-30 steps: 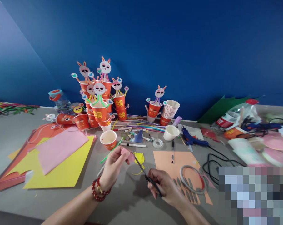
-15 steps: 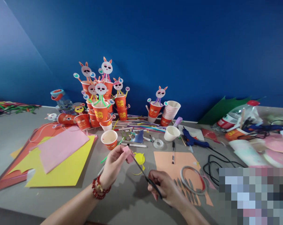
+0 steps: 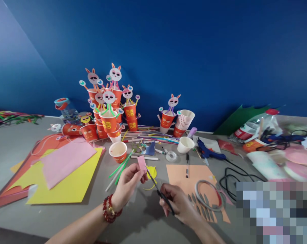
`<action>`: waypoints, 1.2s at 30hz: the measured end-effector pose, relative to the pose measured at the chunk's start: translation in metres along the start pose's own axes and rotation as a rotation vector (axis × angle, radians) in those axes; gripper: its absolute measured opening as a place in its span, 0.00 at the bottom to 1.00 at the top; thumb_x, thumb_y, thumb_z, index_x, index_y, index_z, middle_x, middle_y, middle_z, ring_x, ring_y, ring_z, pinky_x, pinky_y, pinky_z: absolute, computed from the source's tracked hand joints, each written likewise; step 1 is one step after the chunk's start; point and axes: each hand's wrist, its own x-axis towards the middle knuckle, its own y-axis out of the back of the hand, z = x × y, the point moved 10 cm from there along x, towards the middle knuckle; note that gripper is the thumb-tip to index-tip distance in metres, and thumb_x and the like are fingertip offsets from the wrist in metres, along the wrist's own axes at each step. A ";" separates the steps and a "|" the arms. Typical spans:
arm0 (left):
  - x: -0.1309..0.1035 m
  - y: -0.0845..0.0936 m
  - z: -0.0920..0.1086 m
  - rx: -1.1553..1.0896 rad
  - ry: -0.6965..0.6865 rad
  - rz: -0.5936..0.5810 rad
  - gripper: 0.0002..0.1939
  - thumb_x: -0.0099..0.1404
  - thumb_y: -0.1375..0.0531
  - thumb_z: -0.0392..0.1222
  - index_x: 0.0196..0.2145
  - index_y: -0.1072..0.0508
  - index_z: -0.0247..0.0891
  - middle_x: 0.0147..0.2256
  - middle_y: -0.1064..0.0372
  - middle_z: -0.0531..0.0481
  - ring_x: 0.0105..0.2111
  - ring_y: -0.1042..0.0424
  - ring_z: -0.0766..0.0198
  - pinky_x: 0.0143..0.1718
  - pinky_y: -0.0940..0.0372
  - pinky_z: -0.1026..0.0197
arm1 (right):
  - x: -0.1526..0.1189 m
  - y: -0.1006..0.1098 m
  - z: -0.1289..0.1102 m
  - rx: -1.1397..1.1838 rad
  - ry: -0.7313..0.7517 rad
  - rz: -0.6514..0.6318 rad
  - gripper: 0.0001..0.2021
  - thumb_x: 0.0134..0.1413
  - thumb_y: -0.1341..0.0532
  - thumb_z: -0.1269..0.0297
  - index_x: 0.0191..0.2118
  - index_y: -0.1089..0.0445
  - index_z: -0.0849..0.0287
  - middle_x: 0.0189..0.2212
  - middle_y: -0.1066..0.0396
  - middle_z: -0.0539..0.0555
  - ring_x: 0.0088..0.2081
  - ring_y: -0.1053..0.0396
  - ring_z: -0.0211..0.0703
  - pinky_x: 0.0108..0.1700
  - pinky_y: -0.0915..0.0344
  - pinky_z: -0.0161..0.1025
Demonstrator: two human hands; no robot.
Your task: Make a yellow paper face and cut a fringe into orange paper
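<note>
Between the fingers of my left hand [image 3: 130, 183] is a small pink piece of paper [image 3: 141, 163], held upright over the table. A pair of scissors [image 3: 160, 194] with dark handles is gripped in my right hand [image 3: 176, 200]. Its blade tips reach up to the lower right edge of the pink paper; whether they touch it I cannot tell. Under and behind the tips lies a yellow paper cutout [image 3: 151, 172]. Close beyond my left hand are green and white pipe cleaners [image 3: 121, 168] and an orange paper cup [image 3: 118, 152].
Cups with rabbit faces [image 3: 109, 119] stand stacked at the back. Yellow [image 3: 67, 191] and pink sheets [image 3: 67, 162] lie left. On the right are orange paper [image 3: 177, 176], a tape ring [image 3: 197, 189], a blue glue gun [image 3: 209, 151] with its cord, and a bottle [image 3: 245, 130].
My left hand has moved slightly down and right, and the pink paper in it now stands more upright. The scissors have barely moved. More of the green pipe cleaners shows.
</note>
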 end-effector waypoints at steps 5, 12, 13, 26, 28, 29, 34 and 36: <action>-0.004 -0.008 -0.004 0.059 0.033 -0.061 0.15 0.65 0.39 0.50 0.27 0.29 0.35 0.25 0.30 0.50 0.26 0.33 0.66 0.30 0.37 0.65 | -0.005 -0.005 -0.013 0.037 0.003 -0.016 0.25 0.40 0.32 0.42 0.24 0.42 0.57 0.17 0.43 0.42 0.16 0.41 0.31 0.20 0.44 0.30; -0.005 -0.012 -0.002 0.087 0.030 -0.089 0.16 0.65 0.39 0.51 0.28 0.28 0.34 0.25 0.30 0.49 0.26 0.32 0.65 0.30 0.37 0.65 | -0.006 -0.007 -0.018 0.027 -0.011 -0.040 0.30 0.36 0.32 0.36 0.24 0.43 0.57 0.17 0.43 0.42 0.17 0.41 0.31 0.21 0.44 0.30; -0.005 -0.012 -0.002 0.091 0.028 -0.091 0.16 0.65 0.39 0.51 0.28 0.28 0.34 0.25 0.30 0.49 0.26 0.32 0.65 0.30 0.37 0.65 | -0.006 -0.007 -0.018 0.022 -0.015 -0.042 0.30 0.35 0.32 0.35 0.24 0.44 0.57 0.16 0.42 0.42 0.17 0.41 0.31 0.21 0.45 0.30; -0.006 -0.014 -0.002 0.087 0.022 -0.116 0.16 0.66 0.40 0.51 0.29 0.28 0.34 0.26 0.30 0.48 0.26 0.32 0.65 0.30 0.37 0.64 | -0.008 -0.012 -0.024 0.047 0.016 -0.070 0.31 0.35 0.33 0.33 0.25 0.42 0.57 0.16 0.41 0.43 0.17 0.41 0.32 0.21 0.45 0.31; -0.006 -0.014 -0.002 0.088 0.026 -0.110 0.17 0.65 0.40 0.52 0.29 0.28 0.34 0.26 0.30 0.48 0.26 0.32 0.65 0.30 0.37 0.64 | -0.008 -0.011 -0.023 0.055 0.013 -0.062 0.31 0.35 0.33 0.32 0.25 0.43 0.57 0.16 0.42 0.43 0.17 0.42 0.32 0.21 0.46 0.31; -0.006 -0.014 -0.002 0.089 0.028 -0.108 0.17 0.65 0.40 0.52 0.29 0.28 0.34 0.26 0.30 0.48 0.26 0.32 0.65 0.30 0.37 0.64 | -0.008 -0.011 -0.023 0.061 0.011 -0.058 0.31 0.34 0.33 0.32 0.25 0.42 0.57 0.16 0.42 0.42 0.17 0.42 0.32 0.20 0.46 0.31; -0.006 -0.014 -0.002 0.088 0.029 -0.112 0.17 0.65 0.40 0.52 0.29 0.28 0.34 0.25 0.30 0.48 0.26 0.32 0.65 0.30 0.37 0.64 | -0.007 -0.011 -0.021 0.065 -0.001 -0.053 0.30 0.35 0.32 0.34 0.24 0.43 0.57 0.16 0.42 0.42 0.17 0.42 0.32 0.21 0.45 0.31; -0.006 -0.014 -0.001 0.093 0.025 -0.110 0.17 0.65 0.40 0.52 0.28 0.28 0.34 0.25 0.30 0.48 0.26 0.32 0.65 0.30 0.37 0.64 | -0.007 -0.010 -0.022 0.059 0.003 -0.050 0.30 0.36 0.32 0.35 0.24 0.43 0.57 0.16 0.42 0.42 0.16 0.42 0.31 0.20 0.45 0.31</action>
